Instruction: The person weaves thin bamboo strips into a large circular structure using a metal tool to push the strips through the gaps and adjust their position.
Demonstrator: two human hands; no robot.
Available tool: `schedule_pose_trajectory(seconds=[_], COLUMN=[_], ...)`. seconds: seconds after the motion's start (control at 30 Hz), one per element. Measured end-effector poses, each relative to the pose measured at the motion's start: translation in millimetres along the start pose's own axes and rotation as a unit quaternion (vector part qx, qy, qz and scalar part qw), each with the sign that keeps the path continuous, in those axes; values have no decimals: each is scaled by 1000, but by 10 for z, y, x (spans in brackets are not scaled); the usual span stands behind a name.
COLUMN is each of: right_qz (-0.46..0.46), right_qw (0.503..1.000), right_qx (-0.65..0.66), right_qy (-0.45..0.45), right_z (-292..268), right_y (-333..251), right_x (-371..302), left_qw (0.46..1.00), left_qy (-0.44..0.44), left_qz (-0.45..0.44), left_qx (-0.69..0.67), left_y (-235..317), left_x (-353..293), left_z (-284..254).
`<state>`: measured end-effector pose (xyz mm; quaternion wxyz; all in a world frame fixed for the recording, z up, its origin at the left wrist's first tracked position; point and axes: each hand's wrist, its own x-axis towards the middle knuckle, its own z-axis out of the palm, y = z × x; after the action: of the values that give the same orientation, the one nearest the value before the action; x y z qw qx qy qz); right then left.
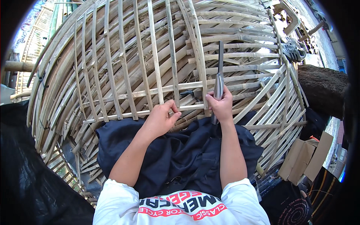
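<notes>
A large domed frame of woven bamboo slats (123, 75) fills the view in front of me. My left hand (161, 118) pinches the lowest horizontal slat where an upright crosses it, fingers closed on the joint. My right hand (221, 107) grips the handle of a long grey metal knife (219, 71), whose blade points up and away along an upright slat. A dark tie (188, 93) sits on the slats between my two hands. My lap is covered with dark blue cloth (176, 150), which lies against the frame's lower edge.
Folded brown cardboard (305, 159) lies at lower right beside black bags. A dark log (322, 86) sits right of the frame, with sandals (294, 50) above it. Black plastic sheet (33, 168) covers the left. More bamboo work (37, 33) stands at upper left.
</notes>
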<state>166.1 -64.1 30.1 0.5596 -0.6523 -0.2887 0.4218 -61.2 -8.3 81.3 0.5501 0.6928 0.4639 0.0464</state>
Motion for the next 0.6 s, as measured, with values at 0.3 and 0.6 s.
schedule_pose_trajectory(seconds=[0.3,0.6], right_qz=[20,21], right_qw=[999,999], right_qx=[-41,-33], right_qy=[-3,-1], right_z=[-16,-1], right_y=[129,106], right_x=[40,30], left_qw=[1000,996], left_qy=[-13,29], left_qz=[4,76], left_qx=[1,47], left_y=[-2,9], left_x=[-15,-48], left_z=[-15,-11])
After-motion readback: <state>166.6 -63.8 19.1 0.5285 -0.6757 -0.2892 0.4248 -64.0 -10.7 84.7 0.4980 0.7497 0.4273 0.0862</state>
